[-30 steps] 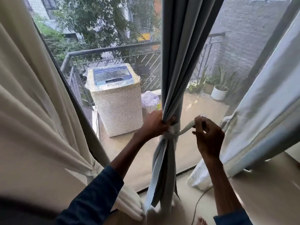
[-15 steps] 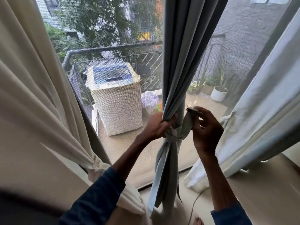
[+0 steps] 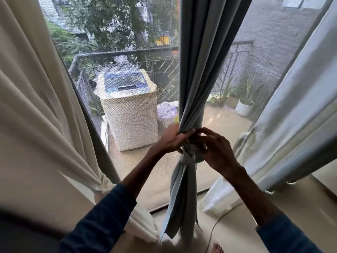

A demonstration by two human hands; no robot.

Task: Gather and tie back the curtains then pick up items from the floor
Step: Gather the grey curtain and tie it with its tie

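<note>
A grey-blue curtain of smooth, heavy cloth hangs in long vertical folds down the middle of the window, pinched into a narrow bundle at mid-height and flaring loosely again towards the floor. Around the pinch sits a pale fabric tie, a flat soft band wrapped and crossed over itself. The left hand reaches in from the left with its forearm angled upward, fingers curled tightly round the gathered folds just above the tie. The right hand meets it from the other side, wrist bent, fingers partly curled and working at the tie's knot; whether it grips the band's end cannot be told, as the fingers hide it. Both sleeves are dark blue. At the left a cream curtain of thicker matte cloth is already cinched by its own knot. A pale curtain drapes diagonally at the right. A thin cord trails over the smooth floor.
</note>
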